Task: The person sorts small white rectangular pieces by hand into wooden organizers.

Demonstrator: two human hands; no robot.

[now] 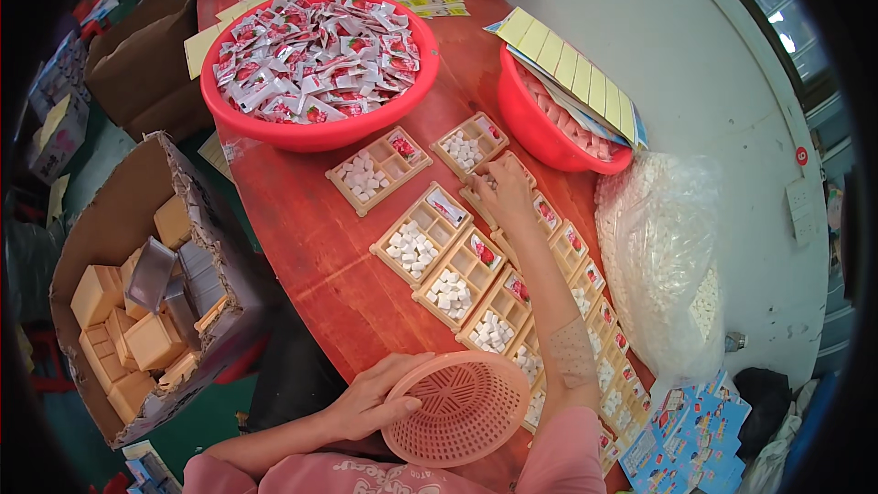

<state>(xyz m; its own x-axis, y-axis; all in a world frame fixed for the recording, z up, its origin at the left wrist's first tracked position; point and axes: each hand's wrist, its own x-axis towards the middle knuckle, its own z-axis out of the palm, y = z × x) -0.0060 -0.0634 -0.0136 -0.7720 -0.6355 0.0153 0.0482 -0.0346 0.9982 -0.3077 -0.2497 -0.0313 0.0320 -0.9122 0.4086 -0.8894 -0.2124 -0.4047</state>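
My left hand (377, 398) grips the rim of a pink plastic basket (457, 402) with latticed walls, tilted in front of my body. Its bottom shows, with nothing lying on it. Stretched far over the table, my right hand (505, 187) is bent down over a tan compartment tray (521, 165), fingers drawn together; what they hold is hidden. Beside it stands another tray (468, 144) with small white marshmallow-like pieces (463, 150) and a strawberry-printed sachet. Several similar trays (450, 293) run in rows toward me, many with white pieces and a sachet.
A red basin (320, 133) heaped with sachets (320, 55) stands at the far left. Another red basin (535, 142) bears yellow cards (576, 64). A clear bag of white pieces (663, 265) leans by the wall. Left of the table, a cardboard box (110, 210) holds tan trays.
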